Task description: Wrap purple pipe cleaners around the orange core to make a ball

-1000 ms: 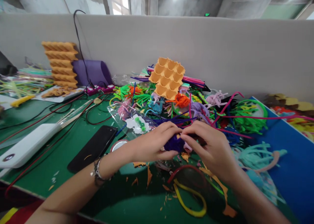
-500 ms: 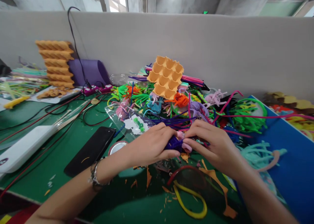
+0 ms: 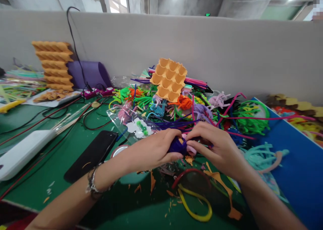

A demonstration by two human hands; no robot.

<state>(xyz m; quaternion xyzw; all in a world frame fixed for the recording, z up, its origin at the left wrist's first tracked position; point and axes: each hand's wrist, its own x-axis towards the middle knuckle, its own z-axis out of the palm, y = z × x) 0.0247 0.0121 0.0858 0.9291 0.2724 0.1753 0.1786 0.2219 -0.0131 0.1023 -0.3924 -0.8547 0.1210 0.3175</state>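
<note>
Purple bundle point(image 3: 176, 145) held; clear bag point(image 3: 116, 117) holds cutouts point(image 3: 136, 128).

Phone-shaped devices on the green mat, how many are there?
2: a black phone left of the left hand, and a white slab farther left. The craft pile could hide others.

Table point(image 3: 63, 186), centre: the left hand point(image 3: 153, 149) and right hand point(image 3: 217, 149) meet, pinching a pipe-cleaner bundle point(image 3: 178, 145) between them. Behind the hands lies a heap of pipe cleaners point(image 3: 202, 109), with an egg tray point(image 3: 168, 79) tilted on top, against the partition point(image 3: 227, 51). Left of the left hand lies a phone point(image 3: 92, 156); further left, a power bank point(image 3: 22, 152); rear left, a stack of egg trays point(image 3: 54, 65). Before the hands lies a pipe-cleaner loop point(image 3: 195, 206).
</note>
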